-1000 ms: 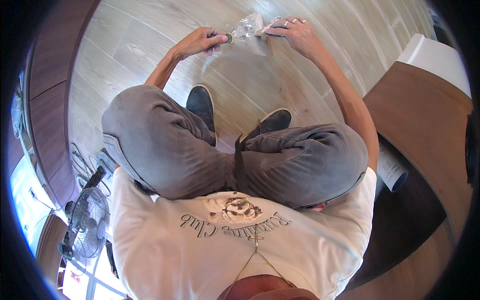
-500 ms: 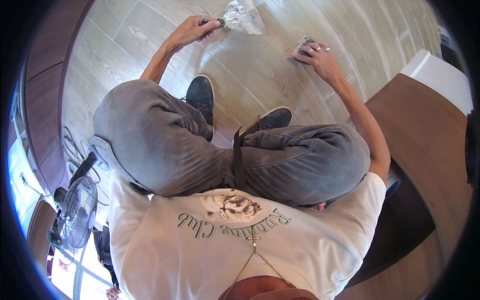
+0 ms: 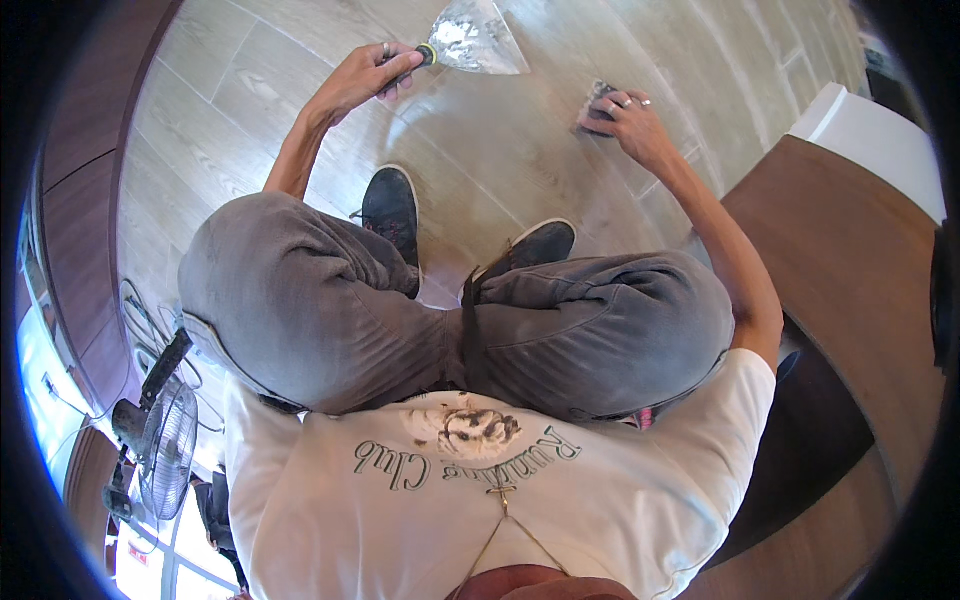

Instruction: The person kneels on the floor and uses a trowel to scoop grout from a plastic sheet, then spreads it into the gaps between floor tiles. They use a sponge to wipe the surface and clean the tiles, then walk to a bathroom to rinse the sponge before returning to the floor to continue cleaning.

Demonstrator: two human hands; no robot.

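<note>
My left hand [image 3: 362, 82] is closed round the dark handle of a wide putty knife [image 3: 478, 42]. White and grey smears cover its fan-shaped blade, which points to the right over the wood-look tile floor [image 3: 480, 130]. Farther right, my right hand [image 3: 638, 128], with rings on its fingers, grips a small dark-and-pale pad [image 3: 592, 112] against the floor. The fingers hide much of the pad, so its exact kind is unclear. Pale hazy streaks mark the tiles around and beyond it.
My dark shoes [image 3: 392, 215] stand on the floor between the hands and my bent knees. A brown wooden unit [image 3: 830, 240] with a white end rises at the right. On the left are a fan [image 3: 168, 450], loose cables [image 3: 140, 310] and a dark wooden panel [image 3: 85, 200].
The whole view has shifted slightly. My left hand has drawn a little to the left and nearer with the putty knife. My right hand stays on the pad in nearly the same place.
</note>
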